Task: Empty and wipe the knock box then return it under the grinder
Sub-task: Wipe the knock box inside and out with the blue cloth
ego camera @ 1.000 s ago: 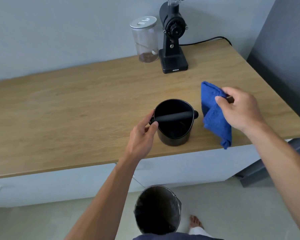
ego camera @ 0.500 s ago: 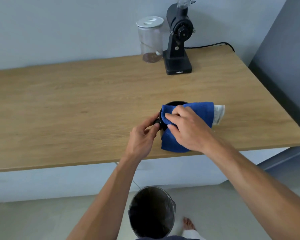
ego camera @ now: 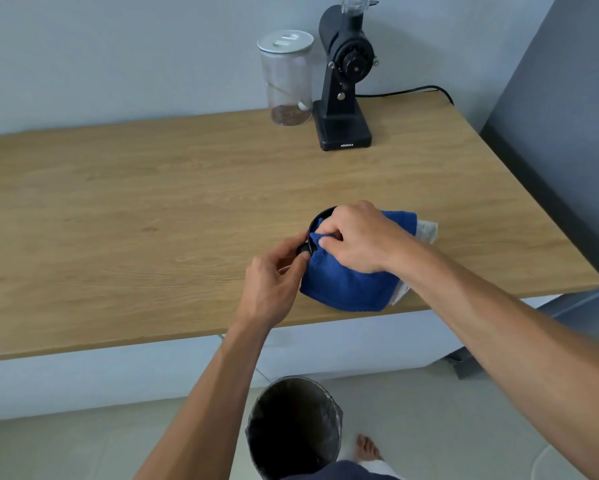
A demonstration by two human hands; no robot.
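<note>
One knock box (ego camera: 320, 216), one cloth (ego camera: 346, 285) — right hand (ego camera: 360, 237) clutches cloth, left hand (ego camera: 273, 282) pinches box.

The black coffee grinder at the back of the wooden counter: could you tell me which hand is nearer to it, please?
Right. The right hand presses the blue cloth onto the knock box, directly before the black coffee grinder; the left hand sits lower-left, farther away.
</note>
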